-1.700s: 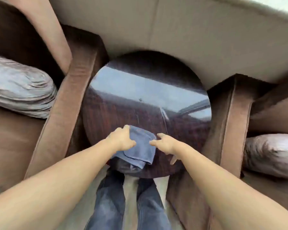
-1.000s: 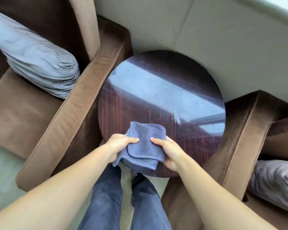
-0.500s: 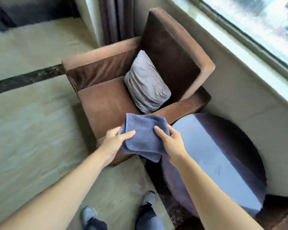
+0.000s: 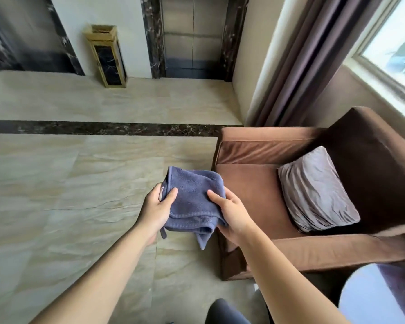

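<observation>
A folded blue cloth [image 4: 192, 199] is held in the air in front of me, over the tiled floor and beside a brown armchair. My left hand [image 4: 156, 210] grips its left edge, thumb on top. My right hand [image 4: 232, 212] grips its right edge, thumb on top and fingers underneath. A loose corner of the cloth hangs down below my hands.
The brown armchair [image 4: 262, 197] with a grey cushion [image 4: 313, 190] stands to the right, under a window with a purple curtain [image 4: 297, 59]. The round glossy table [image 4: 372, 298] shows at the bottom right. A gold bin [image 4: 107, 56] stands by the far wall on the marble floor [image 4: 56, 183].
Both hands lifted the cloth off the round table and carry it. My view swung left, away from the table, toward the armchair and the open floor.
</observation>
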{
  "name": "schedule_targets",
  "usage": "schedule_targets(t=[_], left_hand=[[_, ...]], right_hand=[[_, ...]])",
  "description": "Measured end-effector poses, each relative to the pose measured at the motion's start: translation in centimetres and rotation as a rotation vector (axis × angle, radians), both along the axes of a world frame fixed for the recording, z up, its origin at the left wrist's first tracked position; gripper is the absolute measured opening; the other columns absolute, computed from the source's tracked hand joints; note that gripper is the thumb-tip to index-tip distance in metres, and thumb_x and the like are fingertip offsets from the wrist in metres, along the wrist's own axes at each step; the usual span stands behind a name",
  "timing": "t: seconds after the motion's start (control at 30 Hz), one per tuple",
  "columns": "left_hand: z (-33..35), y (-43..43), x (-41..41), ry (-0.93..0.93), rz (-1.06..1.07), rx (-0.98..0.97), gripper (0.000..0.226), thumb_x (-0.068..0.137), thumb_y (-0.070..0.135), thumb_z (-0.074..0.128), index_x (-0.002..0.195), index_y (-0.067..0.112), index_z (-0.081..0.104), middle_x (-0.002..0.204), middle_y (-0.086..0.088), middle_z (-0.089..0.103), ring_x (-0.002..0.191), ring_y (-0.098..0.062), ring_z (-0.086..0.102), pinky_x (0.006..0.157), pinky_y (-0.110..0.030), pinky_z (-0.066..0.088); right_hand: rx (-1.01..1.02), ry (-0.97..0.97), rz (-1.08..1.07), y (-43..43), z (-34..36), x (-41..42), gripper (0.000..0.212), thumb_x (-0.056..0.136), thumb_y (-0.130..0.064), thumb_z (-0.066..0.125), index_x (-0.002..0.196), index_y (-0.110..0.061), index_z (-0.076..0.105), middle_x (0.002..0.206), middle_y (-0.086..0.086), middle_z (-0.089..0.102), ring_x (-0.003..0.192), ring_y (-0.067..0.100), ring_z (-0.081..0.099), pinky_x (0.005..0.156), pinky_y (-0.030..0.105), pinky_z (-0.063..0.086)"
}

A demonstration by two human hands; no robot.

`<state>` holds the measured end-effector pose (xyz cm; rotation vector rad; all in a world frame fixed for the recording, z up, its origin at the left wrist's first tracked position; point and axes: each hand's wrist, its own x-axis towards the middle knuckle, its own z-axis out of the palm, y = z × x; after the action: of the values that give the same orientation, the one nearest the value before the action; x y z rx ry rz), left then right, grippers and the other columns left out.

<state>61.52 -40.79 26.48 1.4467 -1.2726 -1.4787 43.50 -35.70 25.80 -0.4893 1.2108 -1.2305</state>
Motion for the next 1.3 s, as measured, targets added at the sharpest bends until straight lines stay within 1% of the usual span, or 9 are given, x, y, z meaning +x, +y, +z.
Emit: schedule_targets(t=[0.2,0.4,0.63,0.77,0.9,0.97,1.03,1.1,1.3], left_hand=[[-0.4,-6.8,-0.5,0.034,0.029,-0.004,0.016,0.101,0.025,0.054,0.11,0.015,0.063,0.097,-0.002,0.068,0.078,-0.023,0.058,0.049,-0.029,0.038],[-3.0,-18.2,-5.8,-0.01,-0.004,0.034,0.015,0.1,0.029,0.056,0.104,0.018,0.065,0.09,0.0,0.066,0.07,-0.023,0.056,0.039,-0.027,0.035],[-3.1,-34.5,-15.4,-0.027,-0.144,0.208,0.021,0.094,0.035,0.065,0.104,0.016,0.068,0.092,-0.006,0.07,0.061,-0.028,0.061,0.033,-0.021,0.035],[-2.4,-43.3,-20.1,-0.002,-0.146,0.202,0.015,0.094,0.026,0.065,0.104,0.015,0.068,0.088,-0.001,0.07,0.066,-0.023,0.06,0.031,-0.02,0.035],[-3.1,-51.1,-23.6,0.016,-0.148,0.22,0.014,0.095,0.026,0.064,0.107,0.018,0.067,0.096,-0.004,0.074,0.07,-0.026,0.064,0.031,-0.02,0.038],[-3.8,-55.1,-25.4,0.032,-0.145,0.232,0.012,0.095,0.025,0.064,0.105,0.019,0.068,0.102,-0.006,0.076,0.075,-0.029,0.068,0.037,-0.026,0.047],[-5.1,-60.2,-27.9,0.089,-0.139,0.248,0.011,0.095,0.021,0.064,0.105,0.018,0.069,0.108,-0.009,0.076,0.093,-0.031,0.073,0.064,-0.044,0.06],[-6.6,-66.0,-30.1,0.104,-0.135,0.259,0.012,0.095,0.019,0.065,0.106,0.016,0.07,0.109,-0.009,0.077,0.101,-0.03,0.073,0.084,-0.046,0.058],[-8.9,-84.6,-36.7,0.046,-0.244,0.265,0.01,0.093,0.025,0.067,0.102,0.022,0.07,0.104,-0.003,0.076,0.098,-0.025,0.072,0.075,-0.041,0.056]], right_hand=[[-0.013,0.071,-0.053,-7.8,0.0,0.0,0.023,0.096,-0.013,0.061,0.115,-0.001,0.066,0.122,0.034,0.065,0.1,0.039,0.068,0.095,0.06,0.048],[-0.008,0.084,-0.167,-17.8,-2.7,-4.5,0.014,0.09,-0.009,0.066,0.101,-0.009,0.075,0.106,0.021,0.076,0.101,0.035,0.071,0.092,0.051,0.057],[0.027,0.038,-0.226,-31.1,-3.0,-13.8,0.031,0.087,0.005,0.065,0.116,-0.005,0.069,0.114,0.025,0.073,0.104,0.036,0.072,0.092,0.048,0.058],[0.014,-0.016,-0.19,-39.2,-1.5,-18.5,0.035,0.088,0.008,0.061,0.122,-0.003,0.065,0.101,0.017,0.074,0.085,0.024,0.075,0.067,0.032,0.061],[0.011,-0.105,-0.199,-46.5,-1.7,-21.7,0.04,0.089,0.008,0.059,0.126,-0.008,0.064,0.108,0.018,0.073,0.096,0.031,0.071,0.08,0.042,0.06],[0.025,-0.112,-0.222,-50.3,-2.3,-23.1,0.041,0.089,0.008,0.058,0.125,-0.011,0.066,0.11,0.019,0.072,0.097,0.033,0.07,0.082,0.045,0.057],[0.041,-0.113,-0.256,-55.4,-3.7,-25.2,0.042,0.088,0.009,0.056,0.124,-0.011,0.066,0.113,0.022,0.071,0.099,0.035,0.069,0.088,0.049,0.055],[0.056,-0.114,-0.293,-61.2,-5.1,-27.2,0.043,0.087,0.011,0.056,0.124,-0.008,0.066,0.118,0.027,0.069,0.103,0.038,0.068,0.094,0.052,0.053],[0.144,-0.091,-0.334,-78.2,-6.2,-34.0,0.045,0.087,0.013,0.052,0.124,-0.007,0.065,0.111,0.021,0.069,0.099,0.034,0.068,0.078,0.041,0.058]])
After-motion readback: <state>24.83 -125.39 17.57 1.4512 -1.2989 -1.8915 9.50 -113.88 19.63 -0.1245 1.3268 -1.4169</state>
